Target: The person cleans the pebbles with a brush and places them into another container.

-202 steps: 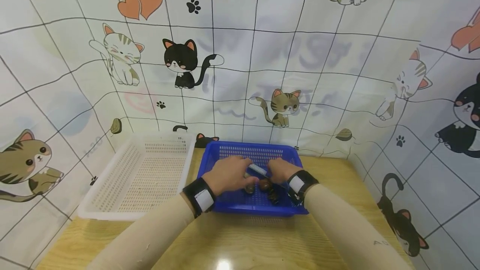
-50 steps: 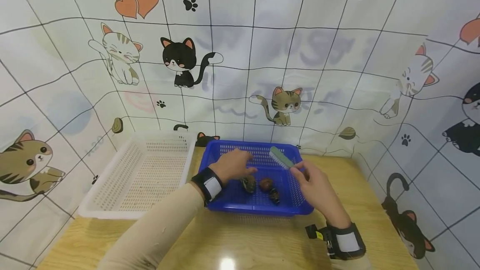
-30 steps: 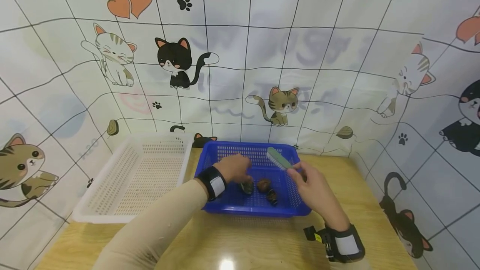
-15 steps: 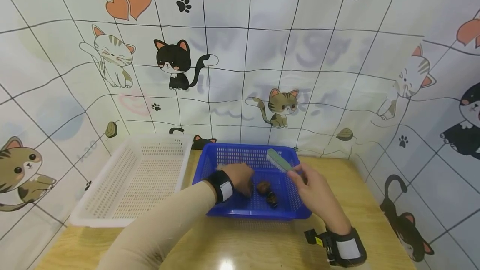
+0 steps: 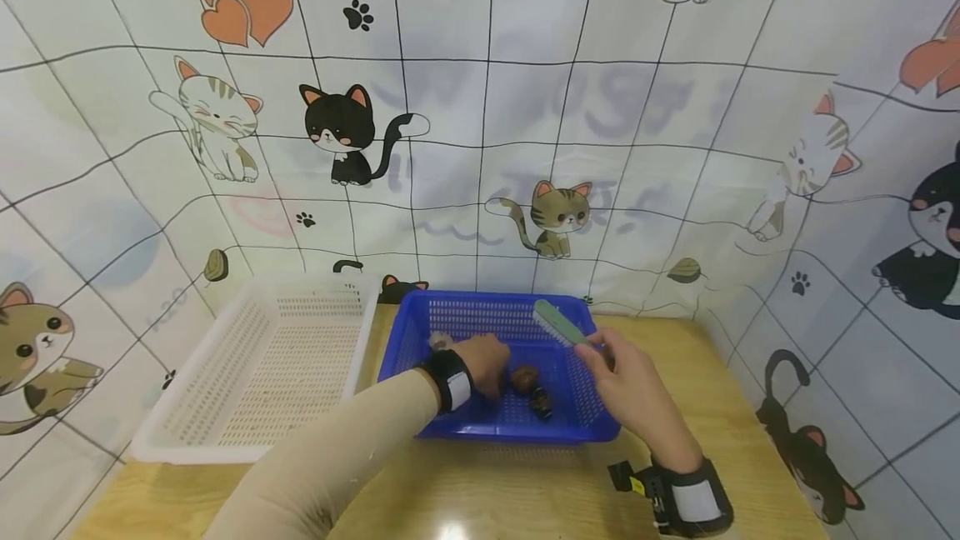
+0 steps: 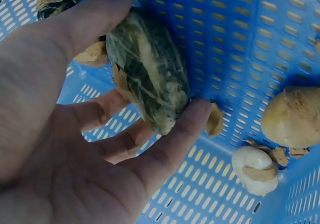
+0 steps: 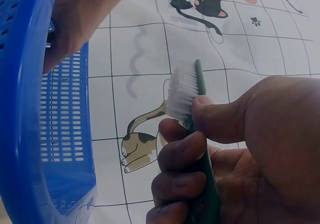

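Observation:
Inside the blue basket (image 5: 517, 432), my left hand (image 5: 483, 361) pinches a dark green, oval, shell-like thing with pale veins (image 6: 147, 74). The thumb lies on one side and fingertips on the other; in the head view that hand hides it. My right hand (image 5: 637, 386) grips a green-handled brush (image 5: 560, 323) over the basket's right side. Its white bristles (image 7: 182, 89) face left in the right wrist view, and the fingers curl round the handle. A brown round thing (image 5: 524, 379) and a dark banded one (image 5: 541, 403) lie right of my left hand.
At the basket's left lie a white, shell-like thing (image 6: 255, 170) and a yellowish round one (image 6: 292, 116), with brown flakes nearby. A white perforated basket (image 5: 142, 444) stands to the left on the wooden table (image 5: 480, 490). Cat-printed sheeting (image 5: 450, 148) rises behind.
Both hands were in the basket at first; the right has since come out with the brush. The left has moved down and right and taken hold of the green shell-like thing.

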